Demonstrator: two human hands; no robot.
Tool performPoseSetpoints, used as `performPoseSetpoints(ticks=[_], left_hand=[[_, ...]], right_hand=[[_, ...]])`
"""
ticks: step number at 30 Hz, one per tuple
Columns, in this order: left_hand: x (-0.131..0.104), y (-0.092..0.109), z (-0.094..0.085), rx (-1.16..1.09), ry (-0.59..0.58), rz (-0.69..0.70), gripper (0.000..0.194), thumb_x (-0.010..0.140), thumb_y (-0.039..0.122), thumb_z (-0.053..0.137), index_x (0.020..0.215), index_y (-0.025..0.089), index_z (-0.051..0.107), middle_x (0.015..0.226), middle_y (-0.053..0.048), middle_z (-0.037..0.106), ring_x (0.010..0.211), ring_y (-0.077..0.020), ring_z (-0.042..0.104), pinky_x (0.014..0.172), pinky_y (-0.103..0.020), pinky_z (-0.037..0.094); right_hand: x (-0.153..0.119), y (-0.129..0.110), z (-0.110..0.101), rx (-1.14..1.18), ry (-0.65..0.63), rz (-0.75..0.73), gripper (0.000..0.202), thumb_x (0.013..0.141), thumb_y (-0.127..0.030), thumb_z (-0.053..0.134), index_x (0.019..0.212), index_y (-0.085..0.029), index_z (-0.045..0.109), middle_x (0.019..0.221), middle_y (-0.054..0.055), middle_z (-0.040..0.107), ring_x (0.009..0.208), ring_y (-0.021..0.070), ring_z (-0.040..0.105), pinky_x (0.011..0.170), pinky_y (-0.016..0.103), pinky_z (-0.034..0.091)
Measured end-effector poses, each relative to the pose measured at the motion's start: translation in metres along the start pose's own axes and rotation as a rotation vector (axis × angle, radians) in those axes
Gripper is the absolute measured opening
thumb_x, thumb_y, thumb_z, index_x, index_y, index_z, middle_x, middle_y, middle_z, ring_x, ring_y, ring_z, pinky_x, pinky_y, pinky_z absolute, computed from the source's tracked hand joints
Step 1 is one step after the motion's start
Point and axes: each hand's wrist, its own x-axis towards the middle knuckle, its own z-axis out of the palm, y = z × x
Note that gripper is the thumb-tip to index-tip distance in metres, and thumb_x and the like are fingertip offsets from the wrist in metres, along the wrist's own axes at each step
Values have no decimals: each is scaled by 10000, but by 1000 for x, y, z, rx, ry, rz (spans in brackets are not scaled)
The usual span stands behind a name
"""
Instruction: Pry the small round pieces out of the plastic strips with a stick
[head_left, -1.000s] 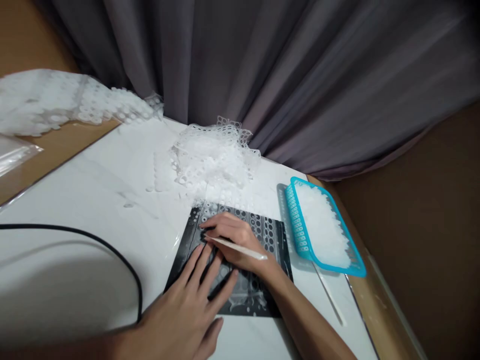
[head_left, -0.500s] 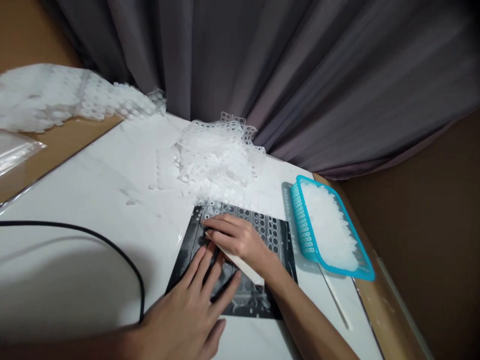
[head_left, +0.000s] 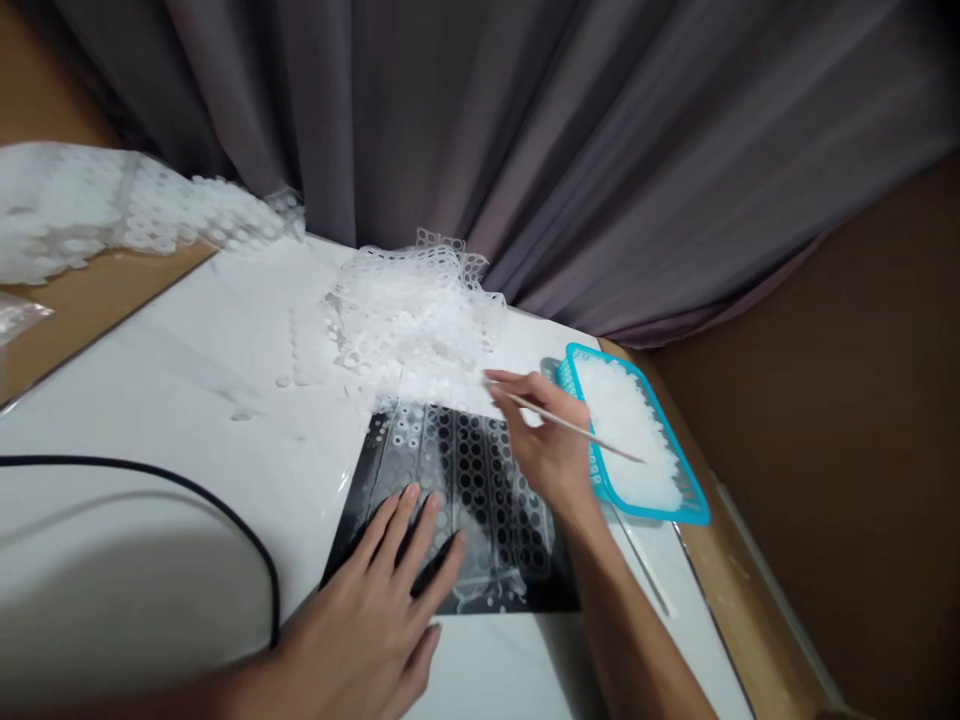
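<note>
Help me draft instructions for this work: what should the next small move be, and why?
Perhaps bring the white stick in the right hand to the ring-patterned sheet, just beyond the left hand. The left hand lies spread over the sheet and the black mat, seemingly steadying both, while the right hand appears to hover near the mat's far right corner.

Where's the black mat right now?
In the head view, the black mat lies on the white table at lower centre, partly under the left hand, left of the blue basket, with white scraps piled behind it.
</note>
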Motion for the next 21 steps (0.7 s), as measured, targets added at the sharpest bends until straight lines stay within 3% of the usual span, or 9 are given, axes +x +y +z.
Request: performPoseSetpoints(ticks=[2, 4, 6, 8, 11, 16, 18, 21], left_hand=[[-2, 2, 3, -1, 10, 5, 736, 1028, 598, 582, 1645, 198, 533, 1618, -219, 582, 1586, -473, 424, 1319, -603, 136], [-4, 3, 5, -3, 28, -5, 782, 1026, 605, 584, 1683, 196, 473, 1616, -211, 588, 1601, -464, 405, 1327, -597, 157], [-3, 2, 5, -7, 54, -15, 840, 1021, 609, 590, 1724, 195, 391, 1639, -200, 568, 1629, -456, 359, 1336, -597, 170], [-2, 2, 5, -14, 81, -11, 880, 1008, 607, 611, 1744, 206, 341, 1673, -184, 534, 1649, -450, 321, 1347, -597, 166], [0, 0, 6, -24, 113, 1, 912, 983, 599, 657, 1745, 214, 336, 1715, -176, 481, 1655, -449, 310, 1355, -587, 161], [0, -3, 13, -7, 112, -39, 950, 972, 635, 655, 1751, 208, 318, 1761, -195, 397, 1657, -460, 301, 1348, -610, 171], [0, -3, 14, 0, 101, -40, 925, 987, 650, 629, 1746, 213, 333, 1756, -196, 406, 1659, -454, 300, 1346, -614, 171], [-1, -2, 14, 6, 93, -36, 861, 989, 655, 625, 1703, 212, 434, 1720, -203, 462, 1661, -452, 297, 1345, -615, 162]], right_hand=[[-6, 17, -47, -204, 168, 28, 126, 1023, -327, 712, 951, -244, 773, 1140, 68, 859, 1066, 267, 830, 937, 417, 671], [-14, 41, -93, -446, 256, 93, 154, 1000, -355, 707, 933, -233, 771, 1143, 94, 859, 1041, 312, 833, 964, 494, 660], [-23, 62, -127, -633, 213, 142, 149, 930, -351, 743, 860, -221, 762, 1196, 135, 844, 1190, 399, 785, 1043, 602, 609], [-29, 73, -141, -648, 209, 147, 159, 897, -350, 763, 816, -215, 750, 1220, 157, 833, 1286, 435, 734, 1105, 659, 556], [-34, 61, -122, -403, 185, 98, 150, 947, -357, 763, 875, -226, 769, 1212, 129, 834, 1261, 371, 751, 1142, 624, 545], [-39, 16, -41, 52, -185, -116, 33, 1009, -238, 763, 985, -259, 769, 1267, 72, 822, 1269, 259, 738, 1118, 493, 588], [-38, 9, -12, 185, -337, -200, 56, 1031, -212, 742, 1007, -256, 768, 1255, 64, 830, 1271, 241, 735, 1101, 465, 605], [-34, 12, 19, 272, -451, -237, 110, 1056, -207, 706, 974, -248, 767, 1231, 58, 839, 1255, 228, 744, 1082, 438, 622]])
